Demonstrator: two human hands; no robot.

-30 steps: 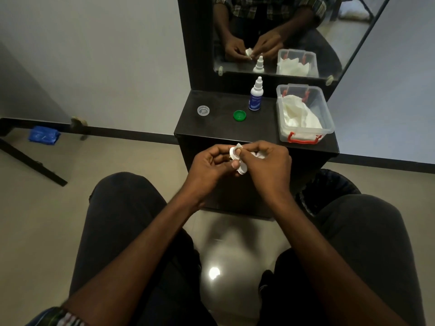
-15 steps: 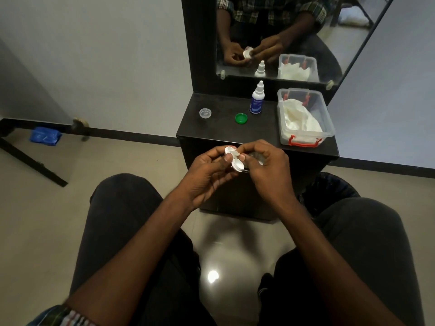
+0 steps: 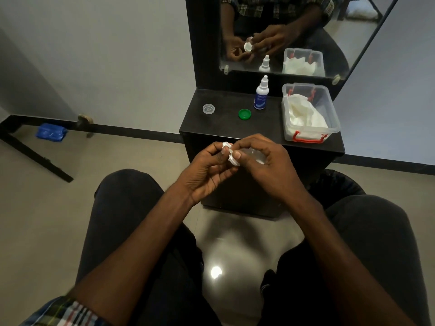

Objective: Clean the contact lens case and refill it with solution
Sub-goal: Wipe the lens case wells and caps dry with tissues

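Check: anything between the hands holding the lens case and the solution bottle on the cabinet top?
Nothing visible blocks it. The left hand and right hand hold the lens case in front of the cabinet. The green cap lies just left of the solution bottle, beside the path.

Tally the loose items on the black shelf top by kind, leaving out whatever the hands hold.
Caps: 2, a clear cap and a green cap
Dropper bottles: 1
Clear plastic tubs holding white tissue: 1
Total: 4
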